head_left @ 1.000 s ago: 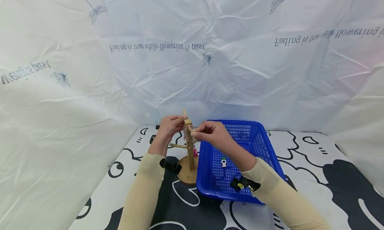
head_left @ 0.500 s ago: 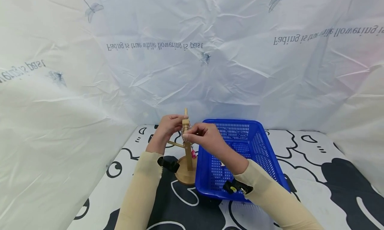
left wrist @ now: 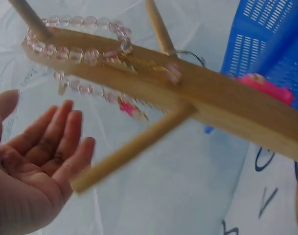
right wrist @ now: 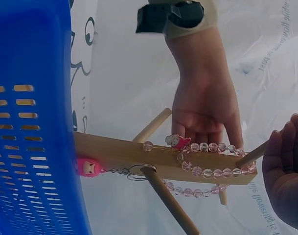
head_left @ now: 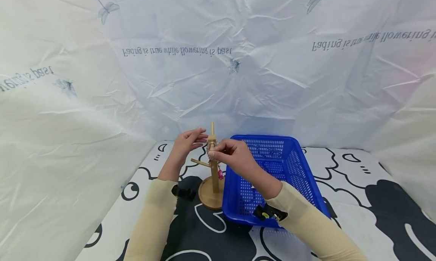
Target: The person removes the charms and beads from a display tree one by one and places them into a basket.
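A wooden peg stand (head_left: 215, 177) with a round base stands mid-table in the head view. Around its post near the top lies a clear pink bead bracelet (right wrist: 210, 172) with a small pink charm (right wrist: 180, 142), passing round an upper peg (right wrist: 251, 155). My right hand (head_left: 233, 155) pinches that peg's outer end between thumb and fingers; in the right wrist view the hand's edge partly hides it. To the left of the post, my left hand (left wrist: 46, 161) has its fingers loosely extended, touching nothing. A keychain with a pink figure (right wrist: 88, 168) hangs by its ring from a lower peg (right wrist: 173, 203).
A blue plastic basket (head_left: 229, 200) stands right beside the stand, under my right forearm. Lower pegs, such as the left one (left wrist: 134, 149), stick out from the post. The table has a black-and-white patterned cover (head_left: 136, 212). Pale printed sheeting (head_left: 190, 90) surrounds the back and sides.
My left hand has drawn away leftward from the top of the post. My right hand moved slightly left earlier, the stand turning a little, and now stays at the peg.
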The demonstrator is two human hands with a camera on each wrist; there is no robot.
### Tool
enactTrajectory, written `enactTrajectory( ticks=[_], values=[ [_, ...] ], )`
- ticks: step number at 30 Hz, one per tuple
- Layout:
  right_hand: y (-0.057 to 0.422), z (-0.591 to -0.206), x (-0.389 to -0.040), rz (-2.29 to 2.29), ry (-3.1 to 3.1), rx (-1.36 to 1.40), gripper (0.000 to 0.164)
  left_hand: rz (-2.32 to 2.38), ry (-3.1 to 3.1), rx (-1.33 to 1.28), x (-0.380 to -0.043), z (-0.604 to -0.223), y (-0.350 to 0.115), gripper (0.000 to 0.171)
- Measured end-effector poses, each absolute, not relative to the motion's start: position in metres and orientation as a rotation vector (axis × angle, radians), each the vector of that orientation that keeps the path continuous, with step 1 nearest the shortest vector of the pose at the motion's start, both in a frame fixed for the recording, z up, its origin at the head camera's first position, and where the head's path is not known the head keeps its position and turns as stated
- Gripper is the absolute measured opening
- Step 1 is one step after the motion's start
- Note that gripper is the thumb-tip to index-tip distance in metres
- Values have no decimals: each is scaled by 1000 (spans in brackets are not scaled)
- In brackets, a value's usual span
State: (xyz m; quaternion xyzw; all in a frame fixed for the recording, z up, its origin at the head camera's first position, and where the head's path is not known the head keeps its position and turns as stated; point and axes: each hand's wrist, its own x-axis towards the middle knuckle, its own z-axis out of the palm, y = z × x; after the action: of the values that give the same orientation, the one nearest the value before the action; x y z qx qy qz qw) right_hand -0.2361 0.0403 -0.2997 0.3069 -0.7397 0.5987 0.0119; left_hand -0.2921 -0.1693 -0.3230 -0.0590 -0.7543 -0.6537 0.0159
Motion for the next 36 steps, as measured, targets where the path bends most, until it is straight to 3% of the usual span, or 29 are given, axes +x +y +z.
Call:
enactTrajectory(
  ticks=[18,26,36],
  values=[
    [40,-304,-235,1880,-2297,921,13,-2400,-1701,-24,-257,-384,-172,29],
    [39,-304,-236,1886,-2278,931,13,-2431,-1639,29,-253,-400,-162,38],
    [39,-305,-236,1909,-2262,930,12,-2532,-1519,104,-251,-411,-148,21]
  ],
)
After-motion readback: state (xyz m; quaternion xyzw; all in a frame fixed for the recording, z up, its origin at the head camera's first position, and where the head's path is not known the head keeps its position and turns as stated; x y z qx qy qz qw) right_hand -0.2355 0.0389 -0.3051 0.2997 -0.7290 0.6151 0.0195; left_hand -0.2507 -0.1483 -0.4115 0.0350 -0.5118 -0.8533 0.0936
